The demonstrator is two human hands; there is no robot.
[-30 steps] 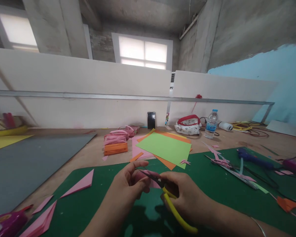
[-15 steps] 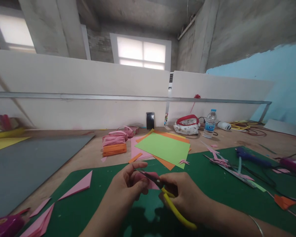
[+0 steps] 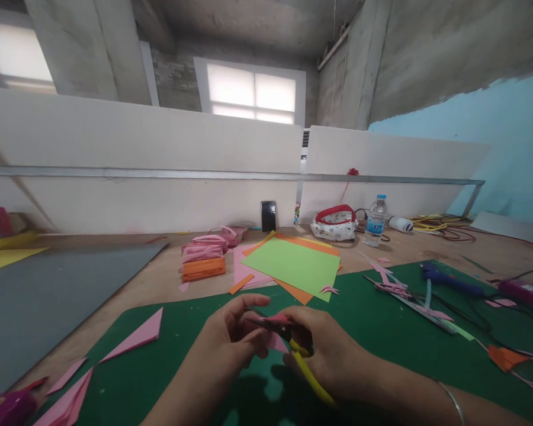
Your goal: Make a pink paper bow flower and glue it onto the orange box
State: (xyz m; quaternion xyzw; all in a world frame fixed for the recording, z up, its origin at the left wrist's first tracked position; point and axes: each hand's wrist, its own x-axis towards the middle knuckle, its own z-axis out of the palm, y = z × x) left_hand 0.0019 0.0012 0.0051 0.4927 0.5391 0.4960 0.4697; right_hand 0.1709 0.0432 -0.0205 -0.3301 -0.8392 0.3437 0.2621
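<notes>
Over the green cutting mat (image 3: 182, 331), my right hand (image 3: 322, 340) is closed around the yellow handles of a pair of scissors (image 3: 308, 374). Their dark blades point left into a small piece of pink paper (image 3: 278, 342). My left hand (image 3: 233, 334) pinches that paper between thumb and fingers, which partly hide it; the index finger stretches out above the blades. Folded pink paper triangles (image 3: 137, 336) lie on the mat to the left of my left hand.
Green, orange and pink sheets (image 3: 293, 263) lie behind my hands, beside orange and pink paper bundles (image 3: 203, 269). At right are pink scraps (image 3: 393, 288) and a blue glue gun (image 3: 453, 281) with cords. A water bottle (image 3: 375, 225), pouch (image 3: 334, 225) and phone (image 3: 269, 216) stand farther back.
The scissors have turned slightly in my right hand, their handles swinging left. A pink bit of paper now shows above the blades. The whole view has shifted a little.
</notes>
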